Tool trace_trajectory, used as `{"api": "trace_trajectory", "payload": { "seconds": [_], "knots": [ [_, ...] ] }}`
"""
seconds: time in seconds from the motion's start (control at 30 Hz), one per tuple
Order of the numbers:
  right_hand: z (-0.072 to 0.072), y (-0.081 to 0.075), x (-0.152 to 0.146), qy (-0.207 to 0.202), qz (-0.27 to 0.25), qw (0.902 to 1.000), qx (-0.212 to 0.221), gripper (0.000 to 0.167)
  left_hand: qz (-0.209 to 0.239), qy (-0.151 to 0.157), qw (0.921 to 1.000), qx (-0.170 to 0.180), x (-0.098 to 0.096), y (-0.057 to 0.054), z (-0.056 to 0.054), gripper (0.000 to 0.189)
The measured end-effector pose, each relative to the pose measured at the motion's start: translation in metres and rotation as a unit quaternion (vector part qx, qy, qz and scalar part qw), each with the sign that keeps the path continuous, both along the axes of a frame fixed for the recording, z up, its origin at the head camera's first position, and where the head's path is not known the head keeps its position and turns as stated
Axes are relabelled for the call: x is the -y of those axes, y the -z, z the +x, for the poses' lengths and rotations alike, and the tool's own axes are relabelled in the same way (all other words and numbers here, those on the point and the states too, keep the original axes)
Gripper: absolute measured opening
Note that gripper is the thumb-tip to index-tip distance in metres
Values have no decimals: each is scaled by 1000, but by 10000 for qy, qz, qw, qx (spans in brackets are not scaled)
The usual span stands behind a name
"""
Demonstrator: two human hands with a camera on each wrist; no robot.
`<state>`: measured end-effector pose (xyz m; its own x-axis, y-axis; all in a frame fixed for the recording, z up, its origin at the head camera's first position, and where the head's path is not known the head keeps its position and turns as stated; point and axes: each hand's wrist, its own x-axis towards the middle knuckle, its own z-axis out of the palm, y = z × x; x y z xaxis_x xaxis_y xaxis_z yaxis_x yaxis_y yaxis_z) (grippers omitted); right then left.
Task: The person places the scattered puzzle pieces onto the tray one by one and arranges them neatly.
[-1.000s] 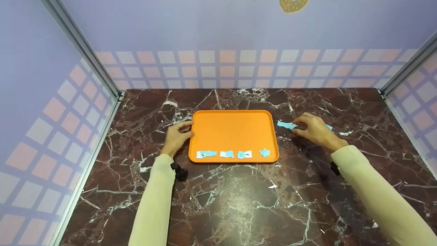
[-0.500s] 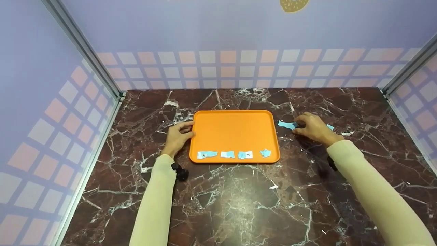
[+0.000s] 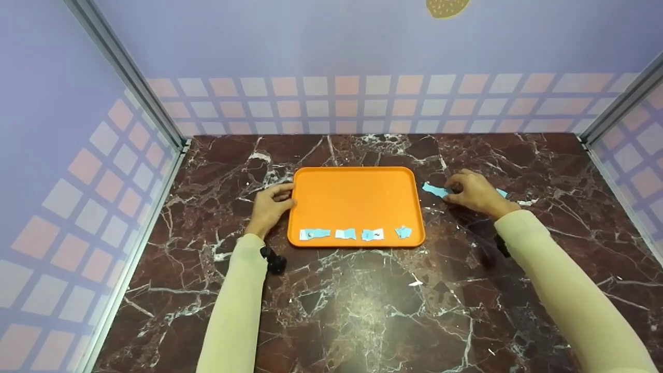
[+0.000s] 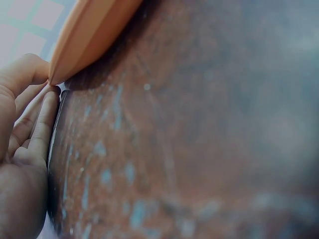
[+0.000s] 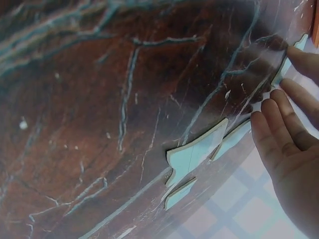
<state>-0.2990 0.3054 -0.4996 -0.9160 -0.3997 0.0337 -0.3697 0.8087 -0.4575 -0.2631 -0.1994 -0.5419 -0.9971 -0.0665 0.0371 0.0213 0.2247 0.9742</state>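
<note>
My left hand grips the left rim of an orange tray; in the left wrist view its thumb and fingers meet at the edge of the tray. Just beyond the tray's right side, my right hand pinches a light blue, ragged-edged flat piece low over the table. Part of that piece is hidden by the fingers. Along the tray's near edge lies a row of blue and white pieces, among them a long one at left and a small jagged one at right.
More flat, light blue pieces, one with a wavy edge, lie on the table beside the right hand, mostly hidden by it in the head view. A small white scrap rests on the dark marbled table. Patterned walls enclose the back and sides.
The blue piece between my right fingers has tilted slightly, and the right wrist has shifted a little leftward. My left hand and the tray have stayed in place.
</note>
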Motion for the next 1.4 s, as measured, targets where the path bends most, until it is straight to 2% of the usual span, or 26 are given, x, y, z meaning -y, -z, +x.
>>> {"api": "trace_trajectory", "payload": {
  "seconds": [0.3, 0.57, 0.93, 1.4],
  "knots": [
    [1, 0, -1, -14, -125, 9999, 29, 28, 145, 72, 9998, -94, 0, 0, 0, 42],
    [2, 0, -3, -130, -216, 9996, -94, 26, -30, 16, 10000, 56, 1, 0, 0, 42],
    [7, 6, -6, -183, -359, 9988, -265, 27, -141, -10, 9999, 73, 1, -1, 0, 43],
    [10, 9, -5, -299, -423, 9975, -486, 28, 38, 30, 10000, 49, 0, 0, 0, 44]
  ]
}}
